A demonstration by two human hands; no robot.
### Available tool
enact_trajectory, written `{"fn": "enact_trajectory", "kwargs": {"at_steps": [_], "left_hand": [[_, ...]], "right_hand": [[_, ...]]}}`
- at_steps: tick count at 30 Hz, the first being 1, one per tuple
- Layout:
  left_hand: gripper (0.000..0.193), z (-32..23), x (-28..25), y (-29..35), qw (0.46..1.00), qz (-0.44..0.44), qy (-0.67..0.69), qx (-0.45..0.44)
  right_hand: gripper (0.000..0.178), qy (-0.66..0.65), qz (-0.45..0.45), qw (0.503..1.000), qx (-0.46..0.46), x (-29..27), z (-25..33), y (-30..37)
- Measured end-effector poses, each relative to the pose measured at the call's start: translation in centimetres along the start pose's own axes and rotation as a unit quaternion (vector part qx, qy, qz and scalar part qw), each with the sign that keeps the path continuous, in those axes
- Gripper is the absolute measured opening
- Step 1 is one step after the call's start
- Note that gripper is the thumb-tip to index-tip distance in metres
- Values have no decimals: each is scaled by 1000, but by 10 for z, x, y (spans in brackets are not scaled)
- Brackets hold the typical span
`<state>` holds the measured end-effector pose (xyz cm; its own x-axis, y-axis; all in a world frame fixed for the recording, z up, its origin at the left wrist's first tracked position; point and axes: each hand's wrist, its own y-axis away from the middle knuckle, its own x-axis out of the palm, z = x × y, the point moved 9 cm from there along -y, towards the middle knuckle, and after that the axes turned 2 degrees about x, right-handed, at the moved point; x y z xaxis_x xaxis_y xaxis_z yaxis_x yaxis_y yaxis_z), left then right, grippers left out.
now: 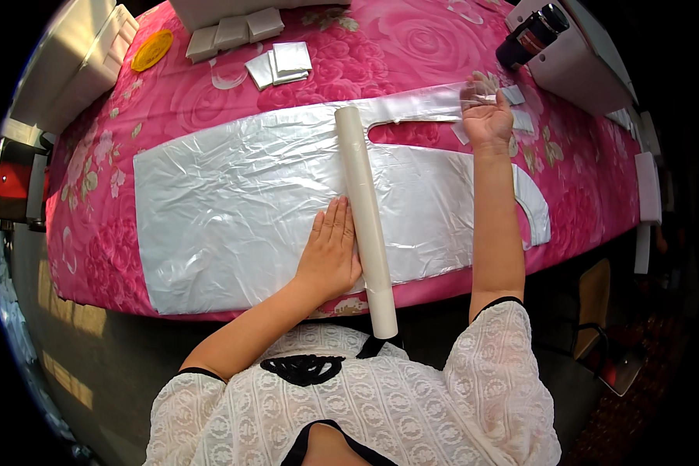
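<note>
A thin, translucent plastic apron [233, 202] lies spread flat, slightly wrinkled, with a long strip along its far edge and a curved band at its right end. Across it, running from far to near, rests a pale tube [365, 202] whose near end juts past the table edge. My left hand [330, 248] presses flat on the plastic, fingers together and stretched out, right against the tube's left side. At the far right, my right hand [488, 113] is turned palm up with fingers loosely spread. The clear end of the strip passes over its fingers.
A pink floral tablecloth [582, 194] covers the table. Several folded plastic packets [287, 62] lie at the back, near a yellow oval dish [152, 50]. White boxes [582, 70] border the far side, with a dark bottle [532, 36] at the right. A chair [594, 303] stands beyond.
</note>
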<state>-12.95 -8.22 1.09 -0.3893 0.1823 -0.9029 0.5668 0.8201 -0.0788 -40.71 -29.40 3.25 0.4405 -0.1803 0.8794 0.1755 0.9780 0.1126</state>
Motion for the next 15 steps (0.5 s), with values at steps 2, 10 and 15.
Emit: {"fn": "enact_trajectory", "kwargs": {"at_steps": [2,10,15], "left_hand": [[71,0,1,0,1000,7,-10,-3],[70,4,-8,1,999,-7,50,-20],[72,43,-90,10,915,-239,321,-48]], "right_hand": [[28,9,-82,991,-106,-4,65,1],[60,335,135,924,-121,150,-29,68],[72,539,392,745,-35,187,-180,167]]}}
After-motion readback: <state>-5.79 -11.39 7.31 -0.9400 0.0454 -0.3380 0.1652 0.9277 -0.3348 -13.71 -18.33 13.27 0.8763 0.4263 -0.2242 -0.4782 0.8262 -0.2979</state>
